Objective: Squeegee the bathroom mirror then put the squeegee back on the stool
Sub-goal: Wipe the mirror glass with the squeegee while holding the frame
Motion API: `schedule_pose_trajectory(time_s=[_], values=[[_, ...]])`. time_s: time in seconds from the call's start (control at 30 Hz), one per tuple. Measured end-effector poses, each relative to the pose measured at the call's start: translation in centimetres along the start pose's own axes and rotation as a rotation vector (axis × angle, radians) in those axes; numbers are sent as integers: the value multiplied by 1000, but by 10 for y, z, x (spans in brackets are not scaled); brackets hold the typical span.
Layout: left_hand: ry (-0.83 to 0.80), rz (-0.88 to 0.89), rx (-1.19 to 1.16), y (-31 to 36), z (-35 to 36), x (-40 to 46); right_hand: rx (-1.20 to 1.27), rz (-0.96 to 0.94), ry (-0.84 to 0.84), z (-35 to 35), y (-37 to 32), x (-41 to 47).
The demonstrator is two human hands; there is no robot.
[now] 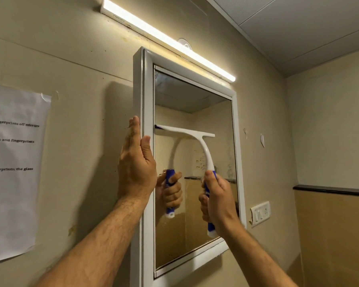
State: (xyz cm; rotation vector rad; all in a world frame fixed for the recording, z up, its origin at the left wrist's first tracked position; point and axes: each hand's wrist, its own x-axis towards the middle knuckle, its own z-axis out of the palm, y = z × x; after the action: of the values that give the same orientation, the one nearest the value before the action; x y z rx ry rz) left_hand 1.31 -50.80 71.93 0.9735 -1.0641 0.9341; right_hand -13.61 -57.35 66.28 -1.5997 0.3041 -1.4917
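Observation:
The white-framed bathroom mirror (pixel 207 112) hangs on the beige wall, seen from below and left. A white squeegee (pixel 197 135) with a blue grip lies with its blade across the glass about halfway up, reaching the left inner edge. My right hand (pixel 218 201) grips the blue handle low on the glass. My left hand (pixel 136 162) rests with straight fingers on the mirror's left frame, thumb on the front face. The glass below the blade looks streaked and spotted. The stool is out of view.
A lit tube light (pixel 166 40) runs above the mirror. A printed paper sheet (pixel 15 168) is stuck to the wall at the left. A white switch plate (pixel 260 212) and a dark ledge (pixel 330 190) are to the right.

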Motion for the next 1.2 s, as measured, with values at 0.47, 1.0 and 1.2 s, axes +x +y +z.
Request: schedule_pose_trajectory(time_s=[0.47, 1.0, 1.2], values=[[-17, -5, 10, -4, 2, -2, 45, -34, 51, 26, -58, 66], [-11, -22, -10, -4, 2, -3, 6, -80, 84, 34, -66, 73], [-10, -20, -25, -6, 2, -3, 21, -128, 76, 40, -41, 26]])
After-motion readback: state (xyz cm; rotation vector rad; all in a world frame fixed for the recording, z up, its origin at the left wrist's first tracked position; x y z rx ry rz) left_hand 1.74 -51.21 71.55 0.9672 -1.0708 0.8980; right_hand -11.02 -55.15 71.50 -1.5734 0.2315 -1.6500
